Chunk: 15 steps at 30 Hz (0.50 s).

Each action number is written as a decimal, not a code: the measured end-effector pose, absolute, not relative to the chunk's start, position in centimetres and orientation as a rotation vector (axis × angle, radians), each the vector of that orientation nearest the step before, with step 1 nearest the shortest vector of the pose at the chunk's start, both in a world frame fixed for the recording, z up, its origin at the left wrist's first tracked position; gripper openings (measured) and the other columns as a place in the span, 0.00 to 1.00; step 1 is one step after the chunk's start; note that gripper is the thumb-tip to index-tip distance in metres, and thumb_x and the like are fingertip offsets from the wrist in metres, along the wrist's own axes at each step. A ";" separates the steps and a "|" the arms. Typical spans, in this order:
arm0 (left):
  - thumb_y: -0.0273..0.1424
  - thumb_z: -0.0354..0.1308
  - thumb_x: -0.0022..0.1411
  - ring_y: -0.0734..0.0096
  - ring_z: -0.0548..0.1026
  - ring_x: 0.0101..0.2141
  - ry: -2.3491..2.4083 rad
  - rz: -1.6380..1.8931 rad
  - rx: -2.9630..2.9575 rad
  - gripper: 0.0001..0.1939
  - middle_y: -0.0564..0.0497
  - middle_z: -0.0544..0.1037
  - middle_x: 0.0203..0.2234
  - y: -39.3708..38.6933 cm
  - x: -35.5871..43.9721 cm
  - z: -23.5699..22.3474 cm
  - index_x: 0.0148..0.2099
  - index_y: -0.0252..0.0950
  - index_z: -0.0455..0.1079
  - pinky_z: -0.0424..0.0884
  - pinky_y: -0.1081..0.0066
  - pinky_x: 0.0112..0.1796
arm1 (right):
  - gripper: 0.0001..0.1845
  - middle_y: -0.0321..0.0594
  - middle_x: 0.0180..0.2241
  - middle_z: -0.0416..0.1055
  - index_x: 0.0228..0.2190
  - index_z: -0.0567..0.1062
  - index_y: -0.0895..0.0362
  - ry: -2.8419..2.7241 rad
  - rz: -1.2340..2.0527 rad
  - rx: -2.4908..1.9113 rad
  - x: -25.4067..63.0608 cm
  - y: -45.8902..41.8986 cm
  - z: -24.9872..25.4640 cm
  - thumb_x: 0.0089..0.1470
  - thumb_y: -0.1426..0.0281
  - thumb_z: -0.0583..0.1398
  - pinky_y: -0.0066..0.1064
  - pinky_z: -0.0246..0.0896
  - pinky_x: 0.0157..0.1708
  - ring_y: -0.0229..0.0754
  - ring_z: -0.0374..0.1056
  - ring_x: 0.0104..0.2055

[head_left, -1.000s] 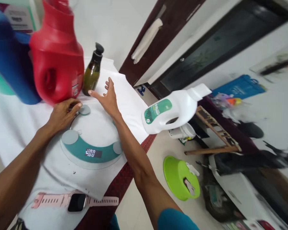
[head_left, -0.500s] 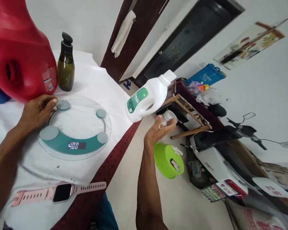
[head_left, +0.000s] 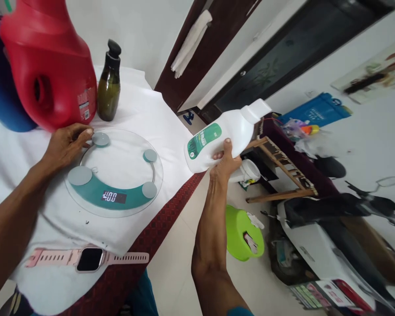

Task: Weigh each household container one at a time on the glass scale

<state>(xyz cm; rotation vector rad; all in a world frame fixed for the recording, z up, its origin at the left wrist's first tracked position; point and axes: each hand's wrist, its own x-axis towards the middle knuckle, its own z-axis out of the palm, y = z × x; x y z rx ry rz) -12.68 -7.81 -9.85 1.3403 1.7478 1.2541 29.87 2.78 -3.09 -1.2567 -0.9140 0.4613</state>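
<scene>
A glass bathroom scale [head_left: 110,198] with a lit display lies on the white cloth. At its far left rim, beside a round pad, my left hand [head_left: 67,142] is closed on the edge with fingers curled. My right hand [head_left: 225,162] is wrapped around the handle of a white detergent bottle [head_left: 237,125] with a green label. That bottle stands at the cloth's right edge, tilted in this slanted view. Close behind my left hand is a big red detergent jug [head_left: 59,61], with a dark green pump bottle [head_left: 108,92] to its right.
A pink-strapped smartwatch [head_left: 89,259] lies near the front. At far left stands a blue bottle [head_left: 6,83]. Beyond the table's red patterned edge [head_left: 171,208] are a lime-green basin [head_left: 242,239] on the floor, a wooden-framed stand [head_left: 283,175] and a scooter [head_left: 332,250].
My right hand has moved from beside the pump bottle across to the right and closed around the white bottle's handle. My left hand stays at the scale's rim. The view has shifted.
</scene>
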 end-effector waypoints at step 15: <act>0.53 0.62 0.74 0.68 0.77 0.40 1.637 1.365 1.306 0.27 0.50 0.82 0.39 -7.5 -12.6 -10.9 0.50 0.30 0.77 0.83 0.62 0.44 | 0.31 0.24 0.15 0.48 0.17 0.62 0.49 -1.043 0.492 -0.897 25.5 -9.5 2.5 0.48 0.50 0.75 0.31 0.36 0.12 0.30 0.42 0.15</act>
